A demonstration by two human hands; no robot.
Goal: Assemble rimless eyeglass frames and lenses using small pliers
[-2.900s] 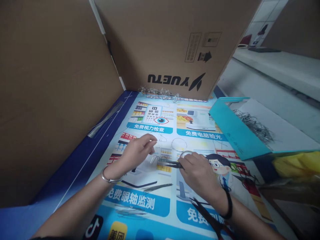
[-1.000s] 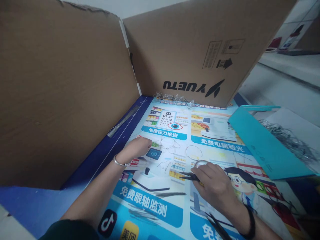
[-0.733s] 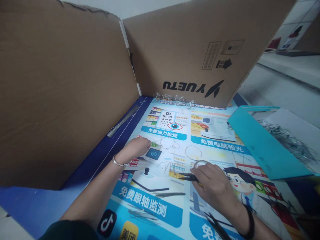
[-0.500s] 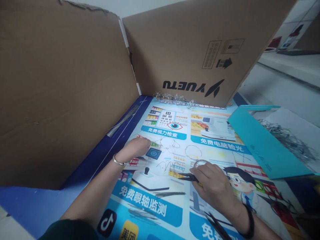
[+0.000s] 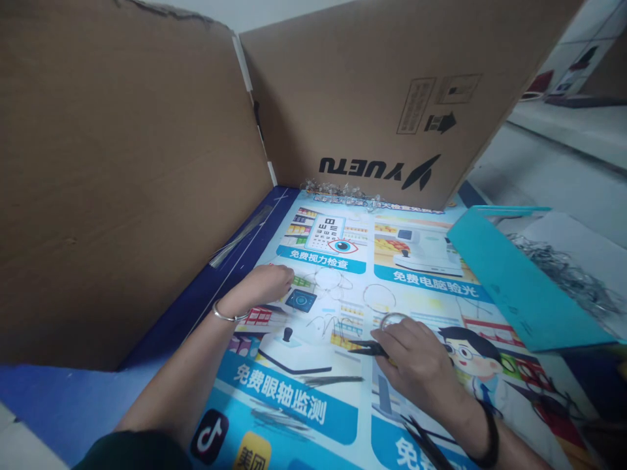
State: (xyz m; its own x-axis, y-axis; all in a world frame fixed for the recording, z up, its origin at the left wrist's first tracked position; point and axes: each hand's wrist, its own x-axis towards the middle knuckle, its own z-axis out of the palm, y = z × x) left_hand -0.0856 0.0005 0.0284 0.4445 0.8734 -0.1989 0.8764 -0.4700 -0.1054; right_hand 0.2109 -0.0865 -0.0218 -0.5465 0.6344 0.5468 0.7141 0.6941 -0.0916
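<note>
My left hand (image 5: 268, 284) is closed over the left side of the printed mat (image 5: 360, 385), with its fingers curled down. What those fingers pinch, if anything, is hidden. In my right hand (image 5: 416, 356) is a pair of dark-jawed pliers (image 5: 367, 348), pointing left with the jaws slightly apart. A metal ring shows behind the right knuckles. Between the hands lie thin wire shapes: a round loop (image 5: 379, 297), a zigzag piece (image 5: 333, 326) and a looped outline (image 5: 333, 281). Bundles of short dark wires (image 5: 333, 379) rest nearer to me.
Tall cardboard panels (image 5: 372, 78) stand at the left and back. A turquoise box (image 5: 519, 287) holds tangled silvery wire (image 5: 568, 274) at the right. Small clear pieces (image 5: 343, 190) line the back panel. Straight wires (image 5: 240, 238) lie at left; another dark tool (image 5: 426, 444) lies in front.
My left hand and wrist have shifted slightly to the left, still closed. My right hand stays in place with the pliers.
</note>
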